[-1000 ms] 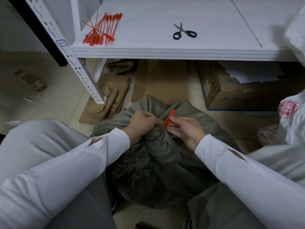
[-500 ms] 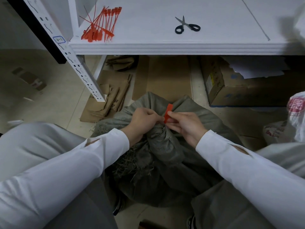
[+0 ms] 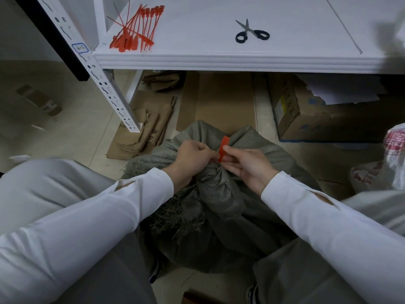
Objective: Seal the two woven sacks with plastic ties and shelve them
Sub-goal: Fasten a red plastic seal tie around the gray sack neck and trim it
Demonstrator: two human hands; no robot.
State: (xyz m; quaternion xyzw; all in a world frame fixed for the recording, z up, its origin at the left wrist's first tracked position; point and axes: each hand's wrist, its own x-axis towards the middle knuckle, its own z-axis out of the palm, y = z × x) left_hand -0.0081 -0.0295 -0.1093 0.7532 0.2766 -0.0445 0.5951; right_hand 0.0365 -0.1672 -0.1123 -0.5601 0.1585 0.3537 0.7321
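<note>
Red tie (image 3: 224, 145) now upright (grey sack (image 3: 219, 194) bunched).

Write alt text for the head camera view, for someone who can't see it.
The person's left hand grips the gathered neck of a grey-green woven sack on the floor while the right hand pinches the tag of a red plastic tie at that neck. On the white shelf above lie a bundle of spare red ties and black-handled scissors.
</note>
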